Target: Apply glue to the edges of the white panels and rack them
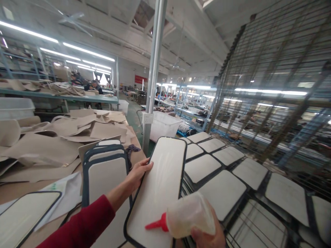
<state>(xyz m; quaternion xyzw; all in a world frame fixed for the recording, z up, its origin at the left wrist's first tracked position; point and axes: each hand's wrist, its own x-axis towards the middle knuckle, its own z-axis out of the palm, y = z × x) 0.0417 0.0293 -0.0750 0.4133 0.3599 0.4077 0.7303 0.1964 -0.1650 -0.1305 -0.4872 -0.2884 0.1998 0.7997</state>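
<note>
My left hand (140,172) grips the left edge of a long white panel (165,172) with rounded corners and a dark border, holding it tilted up before me. Shiny streaks run along the panel's face. In my right hand (213,227) is a translucent squeeze bottle (190,213) with a red nozzle, lying nearly sideways. The nozzle tip points left, over the lower part of the panel; whether it touches the surface I cannot tell. Behind my left arm stands a stack of similar dark-edged panels (107,175).
Many dark-bordered panels lie in rows on a wire rack (222,191) at the right, under raised wire shelves (279,69). Beige sheet pieces (46,151) cover the left table. Another panel (28,213) lies lower left. A metal post (152,69) and white bin (164,125) stand ahead.
</note>
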